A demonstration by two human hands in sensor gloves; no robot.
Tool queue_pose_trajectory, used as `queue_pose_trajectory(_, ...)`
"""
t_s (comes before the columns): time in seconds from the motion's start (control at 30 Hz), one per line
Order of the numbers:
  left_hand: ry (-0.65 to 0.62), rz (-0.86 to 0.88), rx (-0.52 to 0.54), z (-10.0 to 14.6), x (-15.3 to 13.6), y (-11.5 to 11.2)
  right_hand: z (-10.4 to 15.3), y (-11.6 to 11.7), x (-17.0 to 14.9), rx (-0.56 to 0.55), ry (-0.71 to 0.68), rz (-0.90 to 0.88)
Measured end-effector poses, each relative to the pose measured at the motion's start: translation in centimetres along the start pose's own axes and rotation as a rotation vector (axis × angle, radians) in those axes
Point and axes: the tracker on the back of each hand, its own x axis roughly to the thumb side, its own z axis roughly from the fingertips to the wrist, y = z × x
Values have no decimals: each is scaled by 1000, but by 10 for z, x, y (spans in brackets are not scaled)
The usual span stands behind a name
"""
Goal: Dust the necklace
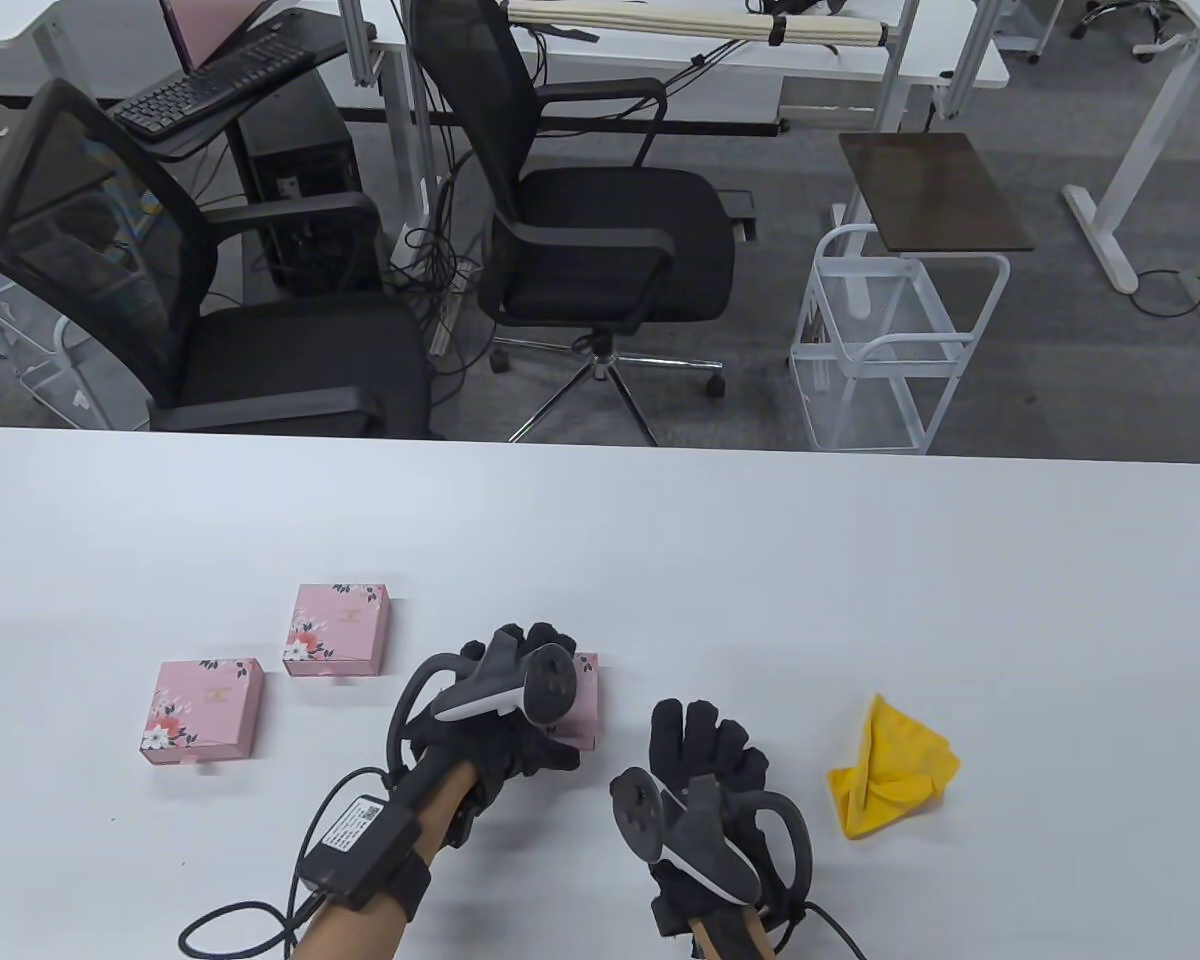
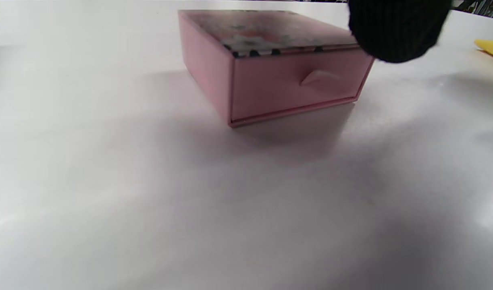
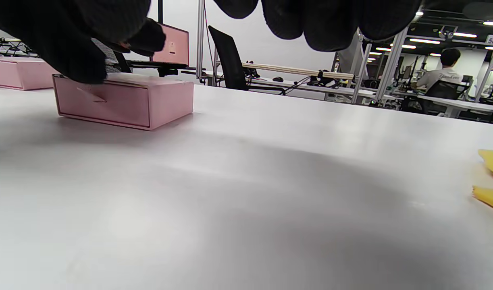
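the left hand (image 1: 505, 700) lies over a pink drawer-style gift box (image 2: 270, 64) near the middle of the white surface (image 1: 660, 560), its gloved fingers curled down onto the box's top (in the right wrist view they press on the near top edge above the small pull tab); in the table view only a strip of that box shows, at the right of the tracker; the drawer front reads as shut, flush with the sleeve; the right hand (image 1: 705, 770) hovers just to the right of it, apart from the box, fingers loosely bent and holding nothing; a crumpled yellow cloth (image 1: 890, 775) rests on the surface to the right of the right hand, near it but not touching; two more pink floral boxes sit to the left of the hands, one farther back (image 1: 338, 630) and one nearer and farther left (image 1: 203, 710), both closed and lying flat, well apart from the held box; the necklace itself is not visible in any view, so where it lies i cannot tell; beyond the far edge of the surface stand two black office chairs (image 1: 600, 220), a white wire cart (image 1: 895, 350) and a black keyboard (image 1: 210, 90) on a desk.
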Motion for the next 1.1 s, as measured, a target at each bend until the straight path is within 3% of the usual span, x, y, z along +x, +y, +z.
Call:
queue_pose_trajectory(0.23,16,36,163,41,-17,-23,0,-1,-1,-71,3,-42)
queue_pose_trajectory(0.4,15,54,254,44,-20,-43,-1,3,2,-99,-11,-53)
queue_pose_trajectory(0.6,-7,109,204,35,-20,-49,-2,11,9,-61,-22,-170)
queue_pose_trajectory(0.83,12,115,190,34,-20,-51,-20,22,16,126,12,-527)
queue_pose_trajectory(1.03,18,123,181,33,-20,-49,-45,42,32,345,194,-799)
queue_pose_trajectory(1.1,18,129,184,34,-19,-49,-50,46,36,359,256,-853)
